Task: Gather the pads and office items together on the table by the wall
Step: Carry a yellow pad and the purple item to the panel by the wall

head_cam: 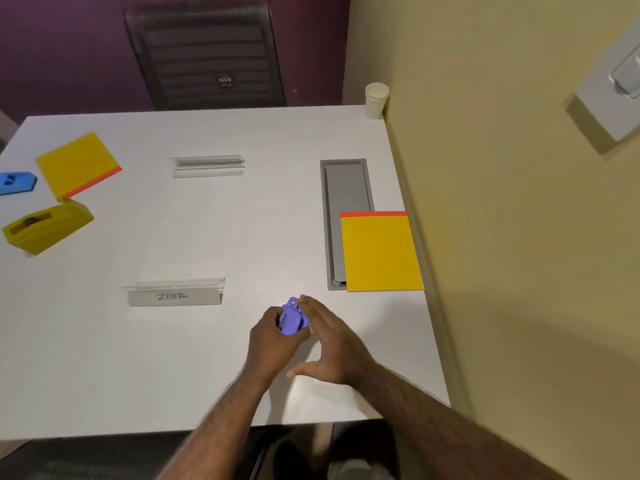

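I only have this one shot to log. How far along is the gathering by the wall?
Done: one yellow pad lies by the wall. In hand: left hand grips a purple clip, right hand beside it. Left: second yellow pad, yellow tape dispenser, blue item at the far side.

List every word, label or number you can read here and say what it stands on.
"ZEBRA", handwritten, last letters unclear: on the card in the near clear name holder.
Small pale mark on the black mesh chair back: too blurred to read.
Far clear name holder: no text visible.
Yellow pads, tape dispenser: no text visible.
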